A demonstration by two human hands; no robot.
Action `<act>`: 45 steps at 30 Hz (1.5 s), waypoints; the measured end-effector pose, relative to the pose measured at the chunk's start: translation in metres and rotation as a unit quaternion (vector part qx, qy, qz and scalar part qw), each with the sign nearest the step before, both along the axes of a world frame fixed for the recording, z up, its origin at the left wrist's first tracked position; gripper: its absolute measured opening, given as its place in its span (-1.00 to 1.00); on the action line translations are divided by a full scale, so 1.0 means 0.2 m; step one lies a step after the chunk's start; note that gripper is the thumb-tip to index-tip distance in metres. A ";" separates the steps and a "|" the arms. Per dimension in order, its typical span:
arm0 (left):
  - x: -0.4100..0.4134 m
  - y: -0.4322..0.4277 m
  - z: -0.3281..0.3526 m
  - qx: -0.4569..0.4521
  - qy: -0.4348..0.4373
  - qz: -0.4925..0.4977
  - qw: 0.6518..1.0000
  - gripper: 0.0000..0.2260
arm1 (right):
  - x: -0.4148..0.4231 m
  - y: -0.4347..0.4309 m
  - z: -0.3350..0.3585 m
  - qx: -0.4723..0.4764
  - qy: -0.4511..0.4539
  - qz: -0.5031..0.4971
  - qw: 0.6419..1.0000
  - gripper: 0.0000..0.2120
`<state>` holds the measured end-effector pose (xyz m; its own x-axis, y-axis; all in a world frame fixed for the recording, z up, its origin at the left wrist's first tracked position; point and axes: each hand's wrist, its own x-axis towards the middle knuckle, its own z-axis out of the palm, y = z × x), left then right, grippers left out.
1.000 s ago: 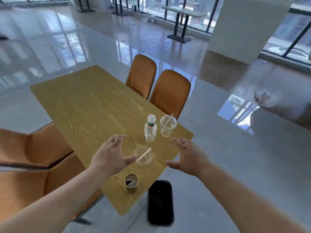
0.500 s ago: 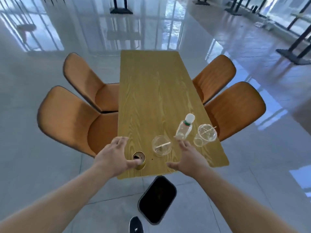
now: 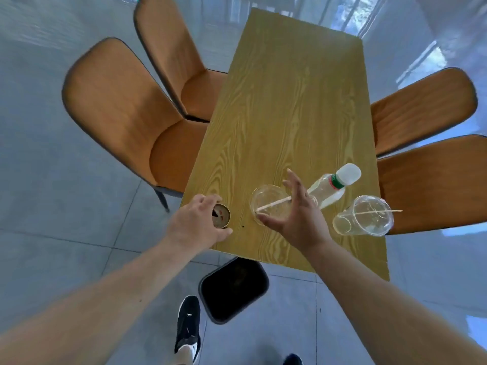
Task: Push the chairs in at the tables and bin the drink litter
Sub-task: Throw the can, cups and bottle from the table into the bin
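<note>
On the near end of the yellow wood table [image 3: 290, 101] stand a small brown can [image 3: 222, 216], a clear open cup with a straw [image 3: 264, 204], a plastic bottle with a white cap [image 3: 330, 191] and a lidded clear cup with a straw [image 3: 366, 219]. My left hand [image 3: 193, 223] wraps the can, with fingers on its far side and thumb on its near side. My right hand [image 3: 295, 214] is spread around the open cup, fingers apart. Two orange chairs [image 3: 126, 109] on the left stand away from the table; two on the right [image 3: 434, 185] are close to it.
A black bin [image 3: 234, 288] stands on the grey tiled floor just below the table's near edge. My black shoe [image 3: 188, 322] is beside it. The far left chair [image 3: 171, 48] and the far right chair [image 3: 421, 106] flank the table's middle.
My view has swung over the table's end. My left hand has moved onto the can and curled round it. My right hand has reached forward to the open cup.
</note>
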<state>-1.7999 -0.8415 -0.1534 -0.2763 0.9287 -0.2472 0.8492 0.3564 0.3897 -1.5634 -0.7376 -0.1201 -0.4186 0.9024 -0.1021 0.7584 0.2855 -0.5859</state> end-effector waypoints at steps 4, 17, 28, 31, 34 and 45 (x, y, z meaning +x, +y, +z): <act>0.09 -0.09 0.03 -0.019 -0.008 0.048 0.999 -0.30 | 0.01 0.07 -0.08 -0.031 -0.020 0.074 0.997 0.06; 0.67 -0.75 0.39 0.006 -0.006 0.194 0.981 -0.36 | 0.51 -0.40 0.16 -0.058 -0.031 0.244 0.968 0.06; 0.70 -0.83 -0.09 0.041 -0.019 0.200 0.979 -0.37 | 0.57 -0.63 -0.20 -0.074 0.032 0.173 0.982 -0.04; 0.71 -0.81 -0.44 0.024 -0.011 0.197 0.980 -0.32 | 0.58 -0.68 -0.57 -0.087 0.033 0.163 0.982 -0.08; 0.71 -0.80 -0.78 0.007 -0.008 0.200 0.980 -0.29 | 0.56 -0.68 -0.97 -0.091 0.015 0.150 0.984 -0.05; 0.69 -0.76 -1.22 0.007 -0.009 0.209 0.978 -0.25 | 0.44 -0.56 -1.63 -0.123 -0.052 0.096 0.986 0.17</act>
<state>-1.6616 -0.9925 -0.3982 -0.6286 0.7389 -0.2428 0.6235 0.6653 0.4106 -1.4751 -0.8504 -0.4458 -0.5548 0.7505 -0.3590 0.7639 0.2886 -0.5772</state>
